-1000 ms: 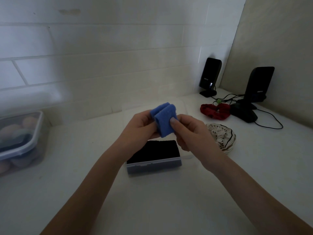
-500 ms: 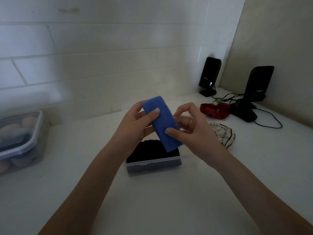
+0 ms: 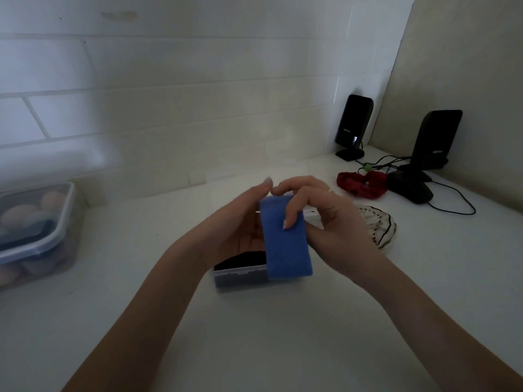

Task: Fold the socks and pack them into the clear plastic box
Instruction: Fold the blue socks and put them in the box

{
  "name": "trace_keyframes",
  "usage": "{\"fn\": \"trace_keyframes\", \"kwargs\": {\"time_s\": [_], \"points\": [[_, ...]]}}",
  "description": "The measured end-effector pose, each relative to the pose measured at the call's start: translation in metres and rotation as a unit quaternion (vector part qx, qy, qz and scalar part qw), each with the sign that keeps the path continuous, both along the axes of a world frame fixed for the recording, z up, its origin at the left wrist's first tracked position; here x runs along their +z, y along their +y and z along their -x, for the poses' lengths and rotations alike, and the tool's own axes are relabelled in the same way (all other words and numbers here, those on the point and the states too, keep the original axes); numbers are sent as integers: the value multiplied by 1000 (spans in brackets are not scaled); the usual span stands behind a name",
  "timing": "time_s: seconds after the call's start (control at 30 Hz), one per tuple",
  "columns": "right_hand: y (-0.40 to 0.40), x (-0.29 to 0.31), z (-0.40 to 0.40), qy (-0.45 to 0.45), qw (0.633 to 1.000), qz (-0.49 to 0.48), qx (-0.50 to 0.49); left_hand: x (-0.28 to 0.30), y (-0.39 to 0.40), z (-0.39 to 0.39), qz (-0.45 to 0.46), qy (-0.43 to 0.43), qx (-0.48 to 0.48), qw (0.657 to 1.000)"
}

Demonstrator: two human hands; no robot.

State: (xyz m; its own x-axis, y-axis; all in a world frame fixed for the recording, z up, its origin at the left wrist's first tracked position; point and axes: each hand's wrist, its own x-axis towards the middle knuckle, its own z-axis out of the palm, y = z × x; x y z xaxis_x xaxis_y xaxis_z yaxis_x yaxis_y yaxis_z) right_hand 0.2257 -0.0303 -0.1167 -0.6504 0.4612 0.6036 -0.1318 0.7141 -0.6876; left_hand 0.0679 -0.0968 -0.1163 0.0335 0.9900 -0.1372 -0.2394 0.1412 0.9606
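Both hands hold a folded blue sock upright above the small clear plastic box. My left hand supports the sock from behind on its left side. My right hand presses its thumb on the sock's front, fingers curled over the top edge. The sock's lower end hangs over the box's right part. Something black lies inside the box. A white sock with black stripes lies bunched on the counter, partly hidden behind my right hand.
A red scrunchie-like cloth lies at the back right, by two black speakers and their cables. A lidded plastic container with rounded items stands at the left edge. A tiled wall runs behind the white counter.
The doubled-over blue sock has been straightened into a longer flat strip and lowered toward the box. My right thumb now presses on its front.
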Motion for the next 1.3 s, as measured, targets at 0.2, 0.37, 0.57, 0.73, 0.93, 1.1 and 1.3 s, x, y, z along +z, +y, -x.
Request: {"fn": "trace_keyframes", "kwargs": {"time_s": [0.2,0.37,0.57,0.73,0.93,1.1,1.3], "points": [[8,-10,1,-74,984,-151,-51,0,-1,8,-55,25,66,996],[13,-12,-3,-124,973,-175,-87,-1,0,6,-63,53,91,992],[10,-13,1,-126,987,-62,-79,-3,1,4,-85,40,117,989],[10,-6,4,-81,992,81,-57,-5,1,-3,-147,118,134,973],[3,-6,6,-36,975,207,-68,-6,4,-7,-151,144,137,968],[-3,-2,5,-32,974,214,-62,-4,2,-3,-149,80,128,977],[-1,-3,6,-4,979,176,-106,-3,1,-8,-196,152,155,956]]}}
